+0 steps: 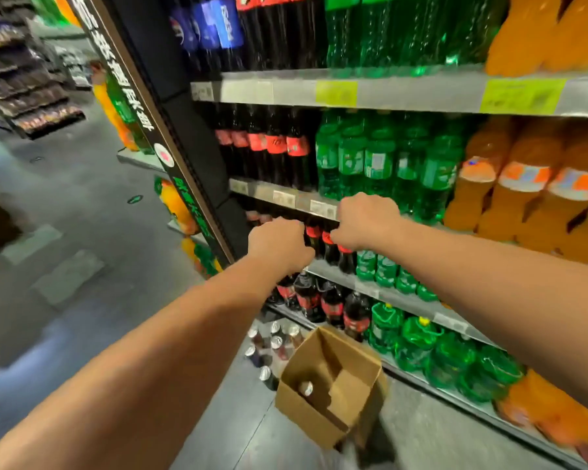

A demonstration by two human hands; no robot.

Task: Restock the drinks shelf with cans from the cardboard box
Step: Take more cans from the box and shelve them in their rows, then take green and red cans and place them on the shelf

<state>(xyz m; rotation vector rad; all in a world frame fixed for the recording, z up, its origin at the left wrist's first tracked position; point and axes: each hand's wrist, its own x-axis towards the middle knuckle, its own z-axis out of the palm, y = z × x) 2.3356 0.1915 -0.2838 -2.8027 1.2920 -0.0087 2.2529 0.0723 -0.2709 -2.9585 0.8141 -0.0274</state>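
two hands reach the front edge of the cola shelf point(336, 269). the left hand point(279, 244) and right hand point(367, 220) show only their backs, so i cannot tell what the fingers grip. one upright can point(306, 388) stands in the cardboard box point(316, 417), with more cans point(276, 341) beside its far corner, well below, probably nearer the left hand.

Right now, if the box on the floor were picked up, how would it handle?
The box is probably light: only one can shows inside. That can may slide or tip when lifted. Its open flaps likely flop.
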